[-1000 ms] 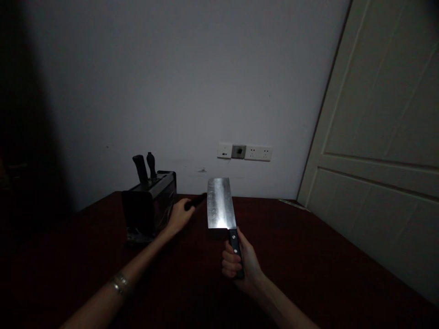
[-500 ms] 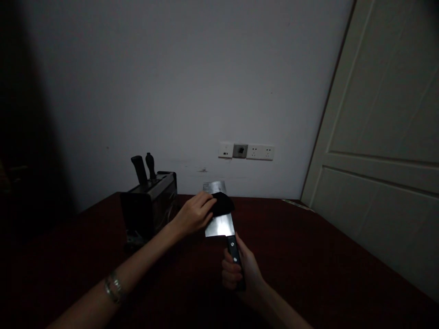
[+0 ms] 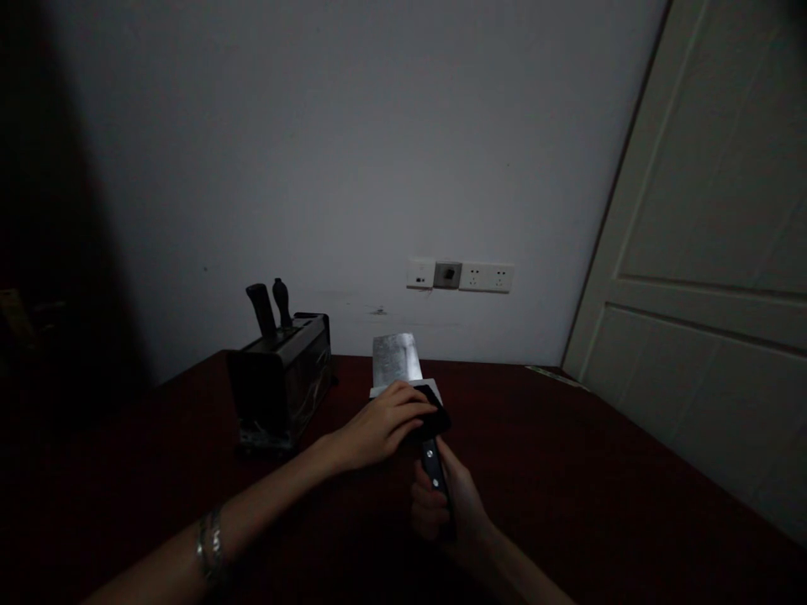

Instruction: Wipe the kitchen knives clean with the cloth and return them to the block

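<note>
My right hand (image 3: 445, 496) is wrapped round the black riveted handle (image 3: 432, 462) of a cleaver. The cleaver's broad, shiny blade (image 3: 396, 357) points away from me, raised above the table. My left hand (image 3: 391, 420) presses a soft-looking black pad (image 3: 435, 412) against the blade close to the handle. A pale strip shows along the pad's far edge; I cannot tell whether it is cloth or sponge. The pad and fingers hide the lower part of the blade.
A dark knife block (image 3: 277, 386) with two black handles (image 3: 271, 307) standing in it is on the dark red table (image 3: 535, 470), left of my hands. Behind are a pale wall with a row of sockets (image 3: 459, 276) and, at right, a white panelled door (image 3: 706, 336).
My left hand has slid the black pad down the blade toward the handle, baring the blade's far part. My right hand keeps its grip. The view has shifted slightly.
</note>
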`<action>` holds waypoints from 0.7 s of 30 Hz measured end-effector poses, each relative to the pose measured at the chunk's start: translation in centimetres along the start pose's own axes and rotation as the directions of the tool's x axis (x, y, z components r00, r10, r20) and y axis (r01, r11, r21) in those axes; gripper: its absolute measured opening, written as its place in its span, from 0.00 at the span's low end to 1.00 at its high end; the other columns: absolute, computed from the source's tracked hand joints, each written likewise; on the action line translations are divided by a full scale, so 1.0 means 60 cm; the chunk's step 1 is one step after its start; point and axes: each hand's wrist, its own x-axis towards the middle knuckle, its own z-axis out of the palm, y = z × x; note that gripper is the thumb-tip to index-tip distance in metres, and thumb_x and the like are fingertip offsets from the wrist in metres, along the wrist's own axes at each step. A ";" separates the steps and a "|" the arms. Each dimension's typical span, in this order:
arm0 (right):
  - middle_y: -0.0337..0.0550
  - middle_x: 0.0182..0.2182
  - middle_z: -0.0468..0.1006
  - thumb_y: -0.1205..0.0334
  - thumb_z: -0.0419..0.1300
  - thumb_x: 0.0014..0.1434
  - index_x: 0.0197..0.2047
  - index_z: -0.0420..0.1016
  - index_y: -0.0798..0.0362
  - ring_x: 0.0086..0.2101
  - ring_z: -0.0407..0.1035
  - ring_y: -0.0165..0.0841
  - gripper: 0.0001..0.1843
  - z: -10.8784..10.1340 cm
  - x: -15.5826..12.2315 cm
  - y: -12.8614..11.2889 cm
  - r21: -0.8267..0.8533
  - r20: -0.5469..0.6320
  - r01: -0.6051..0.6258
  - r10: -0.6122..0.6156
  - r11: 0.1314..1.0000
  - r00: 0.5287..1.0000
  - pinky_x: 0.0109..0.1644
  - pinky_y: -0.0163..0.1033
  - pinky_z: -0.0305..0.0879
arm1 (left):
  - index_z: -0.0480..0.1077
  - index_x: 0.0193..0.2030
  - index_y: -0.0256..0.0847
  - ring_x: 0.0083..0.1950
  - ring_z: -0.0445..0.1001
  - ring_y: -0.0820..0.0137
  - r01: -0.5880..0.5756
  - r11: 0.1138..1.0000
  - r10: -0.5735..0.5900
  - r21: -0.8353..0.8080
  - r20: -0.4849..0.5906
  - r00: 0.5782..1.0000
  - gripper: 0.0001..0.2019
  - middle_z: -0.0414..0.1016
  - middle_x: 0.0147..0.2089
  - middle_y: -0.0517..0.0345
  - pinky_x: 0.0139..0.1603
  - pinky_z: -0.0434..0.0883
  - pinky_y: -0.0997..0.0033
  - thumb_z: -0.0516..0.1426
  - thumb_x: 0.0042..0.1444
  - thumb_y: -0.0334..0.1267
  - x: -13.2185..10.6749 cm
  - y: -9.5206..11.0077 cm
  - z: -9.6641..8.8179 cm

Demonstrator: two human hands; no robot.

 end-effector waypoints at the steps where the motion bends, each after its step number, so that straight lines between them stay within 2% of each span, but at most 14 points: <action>1: 0.29 0.06 0.50 0.34 0.31 0.54 0.12 0.61 0.53 0.08 0.39 0.22 0.38 0.001 0.000 0.001 -0.013 0.001 -0.001 0.001 1.000 1.000 0.11 0.30 0.42 | 0.64 0.54 0.46 0.53 0.61 0.62 -0.010 0.999 0.010 0.044 0.012 1.000 0.16 0.66 0.51 0.50 0.53 0.61 0.58 0.47 0.60 0.34 0.003 -0.001 0.001; 3: 0.29 0.06 0.50 0.33 0.32 0.54 0.13 0.61 0.53 0.08 0.38 0.22 0.38 0.003 -0.001 0.003 -0.034 0.002 0.014 -0.014 0.999 1.000 0.11 0.30 0.42 | 0.62 0.56 0.48 0.56 0.58 0.58 -0.036 0.989 0.031 0.147 0.038 0.999 0.18 0.63 0.56 0.50 0.54 0.59 0.53 0.49 0.58 0.35 0.007 -0.002 0.002; 6: 0.29 0.05 0.50 0.32 0.32 0.53 0.13 0.62 0.53 0.08 0.37 0.21 0.38 0.004 -0.001 0.004 -0.057 0.004 0.041 -0.041 0.998 0.999 0.10 0.29 0.42 | 0.55 0.60 0.49 0.64 0.48 0.56 -0.086 0.961 0.070 0.261 0.071 0.995 0.22 0.52 0.64 0.53 0.60 0.45 0.46 0.49 0.59 0.36 0.010 0.000 0.005; 9: 0.29 0.05 0.50 0.32 0.32 0.53 0.13 0.61 0.53 0.07 0.37 0.21 0.38 0.003 -0.001 0.003 -0.064 0.011 0.042 -0.042 0.997 0.999 0.10 0.29 0.42 | 0.49 0.63 0.45 0.67 0.40 0.59 -0.133 0.941 0.105 0.312 0.104 0.989 0.24 0.46 0.66 0.53 0.63 0.36 0.49 0.48 0.59 0.36 0.013 0.002 0.008; 12: 0.29 0.05 0.50 0.32 0.32 0.53 0.12 0.60 0.53 0.07 0.38 0.21 0.38 0.003 0.000 0.007 -0.050 0.030 0.036 -0.035 0.998 0.999 0.10 0.29 0.43 | 0.49 0.63 0.43 0.67 0.37 0.62 -0.116 0.928 0.090 0.355 0.089 0.992 0.24 0.45 0.67 0.53 0.63 0.36 0.53 0.47 0.60 0.37 0.025 -0.009 0.002; 17: 0.30 0.04 0.50 0.34 0.29 0.54 0.11 0.59 0.53 0.07 0.38 0.22 0.40 0.008 0.001 0.018 -0.025 0.059 -0.026 0.028 0.999 0.998 0.09 0.30 0.44 | 0.53 0.61 0.41 0.68 0.33 0.61 0.032 0.892 -0.025 0.450 -0.022 0.999 0.21 0.44 0.67 0.52 0.63 0.34 0.51 0.44 0.61 0.38 0.052 -0.050 -0.025; 19: 0.30 0.05 0.50 0.34 0.29 0.55 0.10 0.59 0.53 0.07 0.38 0.22 0.39 0.008 0.000 0.017 -0.021 0.067 -0.025 0.026 0.999 0.997 0.09 0.30 0.45 | 0.53 0.61 0.41 0.68 0.32 0.61 0.044 0.890 -0.039 0.453 -0.020 0.999 0.21 0.43 0.67 0.52 0.63 0.35 0.50 0.44 0.61 0.38 0.054 -0.051 -0.028; 21: 0.30 0.04 0.50 0.35 0.31 0.55 0.10 0.59 0.53 0.07 0.38 0.21 0.39 0.007 0.000 0.013 -0.022 0.068 -0.003 0.005 1.000 0.998 0.09 0.29 0.44 | 0.53 0.61 0.42 0.68 0.33 0.61 0.003 0.907 -0.011 0.421 0.016 1.000 0.21 0.42 0.67 0.53 0.63 0.36 0.51 0.45 0.61 0.38 0.049 -0.038 -0.021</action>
